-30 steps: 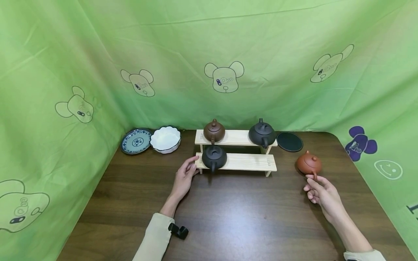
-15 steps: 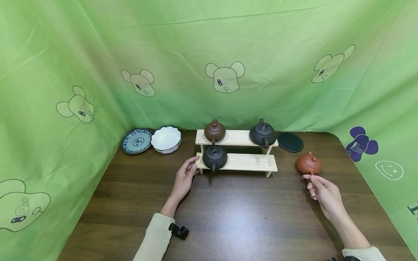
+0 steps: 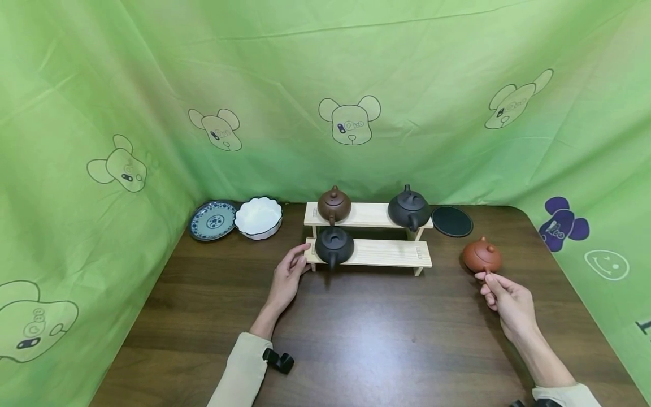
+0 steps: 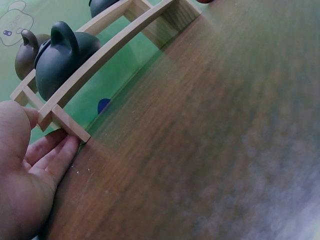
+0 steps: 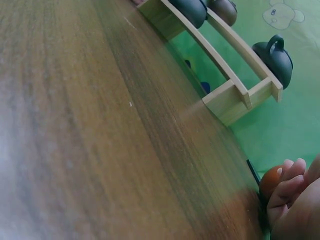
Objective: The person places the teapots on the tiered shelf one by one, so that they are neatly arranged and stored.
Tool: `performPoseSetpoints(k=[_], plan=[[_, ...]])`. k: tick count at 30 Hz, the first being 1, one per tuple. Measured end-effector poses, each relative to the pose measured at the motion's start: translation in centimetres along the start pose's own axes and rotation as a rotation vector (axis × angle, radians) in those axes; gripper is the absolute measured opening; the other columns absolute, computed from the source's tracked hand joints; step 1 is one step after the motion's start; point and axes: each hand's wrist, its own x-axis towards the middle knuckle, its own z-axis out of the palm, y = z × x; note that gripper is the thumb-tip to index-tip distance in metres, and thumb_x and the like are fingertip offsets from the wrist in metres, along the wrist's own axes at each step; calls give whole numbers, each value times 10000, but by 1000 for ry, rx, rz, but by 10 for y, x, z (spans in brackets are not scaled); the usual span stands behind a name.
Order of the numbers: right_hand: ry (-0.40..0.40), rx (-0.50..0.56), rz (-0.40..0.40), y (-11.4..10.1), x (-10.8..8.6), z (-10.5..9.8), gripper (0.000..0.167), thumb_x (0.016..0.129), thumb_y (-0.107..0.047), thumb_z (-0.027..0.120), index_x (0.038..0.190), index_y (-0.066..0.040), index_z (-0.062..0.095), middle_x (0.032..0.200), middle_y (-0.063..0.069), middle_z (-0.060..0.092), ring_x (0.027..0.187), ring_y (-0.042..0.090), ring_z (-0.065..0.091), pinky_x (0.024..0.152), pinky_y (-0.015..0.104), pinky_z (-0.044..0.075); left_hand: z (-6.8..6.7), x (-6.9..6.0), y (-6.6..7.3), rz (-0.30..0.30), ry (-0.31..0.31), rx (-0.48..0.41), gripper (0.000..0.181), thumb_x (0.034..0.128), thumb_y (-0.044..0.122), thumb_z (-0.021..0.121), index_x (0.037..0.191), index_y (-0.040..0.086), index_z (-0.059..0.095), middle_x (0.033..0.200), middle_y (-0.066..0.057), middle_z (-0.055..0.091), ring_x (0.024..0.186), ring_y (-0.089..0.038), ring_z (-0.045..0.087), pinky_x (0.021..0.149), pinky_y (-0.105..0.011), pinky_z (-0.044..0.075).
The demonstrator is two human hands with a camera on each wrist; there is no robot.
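My left hand (image 3: pixel 285 280) holds the left end of a pale two-tier wooden stand (image 3: pixel 383 252); in the left wrist view its thumb lies at the board's edge and the fingers reach by the leg. Far to the right, my right hand (image 3: pixel 515 308) pinches the handle of a reddish-brown teapot (image 3: pixel 480 254) between thumb and forefinger. The right wrist view shows that teapot (image 5: pixel 270 181) mostly behind the fingers. A black teapot (image 3: pixel 333 244) sits on the lower tier's left end. On the upper tier are a dark brown teapot (image 3: pixel 334 204) and another black teapot (image 3: pixel 408 208).
Behind the red teapot, a dark round mat (image 3: pixel 452 221) lies at the table's back edge. Back left stand a blue patterned plate (image 3: pixel 213 220) and a white scalloped bowl (image 3: pixel 258 216). Green cloth (image 3: pixel 285 158) borders the brown wooden table (image 3: pixel 371 328) behind and on both sides.
The right hand has shifted slightly at the teapot's handle, with thumb and forefinger now closer together on it. The left hand and the stand stay in place.
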Motion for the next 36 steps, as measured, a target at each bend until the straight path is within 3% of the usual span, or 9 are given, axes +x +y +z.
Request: performPoseSetpoints(k=[12, 15, 22, 36], plan=[[17, 34, -13, -7, -6, 6, 311, 1142, -83, 613, 985, -165, 869, 710, -76, 664, 585, 3, 546, 461, 115, 419, 0, -1, 0, 1, 1, 15, 377, 1179, 31, 499, 1540, 10, 606, 1514, -236, 653, 1317, -251, 681, 1120, -393, 614], [15, 30, -24, -10, -10, 9, 314, 1141, -72, 612, 986, -161, 869, 707, -75, 659, 576, 7, 537, 453, 126, 392, 0, -1, 1, 2, -3, 5, 380, 1179, 31, 496, 1544, 1, 598, 1515, -252, 648, 1342, -299, 667, 1131, -410, 607], [-11, 42, -66, -19, -20, 18, 313, 1139, -40, 605, 998, -136, 867, 699, -74, 652, 558, 12, 522, 466, 290, 204, 1, -1, 3, 4, -4, -17, 383, 1172, 9, 495, 1542, -22, 592, 1507, -292, 639, 1365, -350, 651, 1137, -423, 600], [-112, -14, -125, -35, -42, 45, 270, 1144, -27, 590, 1075, -76, 847, 705, -56, 639, 539, 68, 448, 533, 424, 125, 0, -1, 4, 3, -9, 1, 389, 1177, 28, 499, 1555, -16, 583, 1535, -276, 624, 1375, -346, 642, 1145, -423, 595]])
